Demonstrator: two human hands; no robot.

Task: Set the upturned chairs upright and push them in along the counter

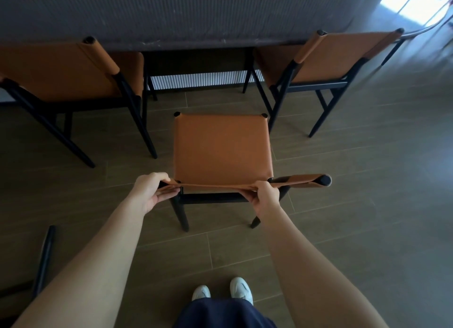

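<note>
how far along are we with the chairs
Done: the left chair and right chair stand upright with their seats under the counter. In hand: the middle chair is upright but back from the counter, left hand and right hand gripping its backrest. Left: push it into the gap. A black leg at the lower left may belong to another chair; I cannot tell its state.
</note>
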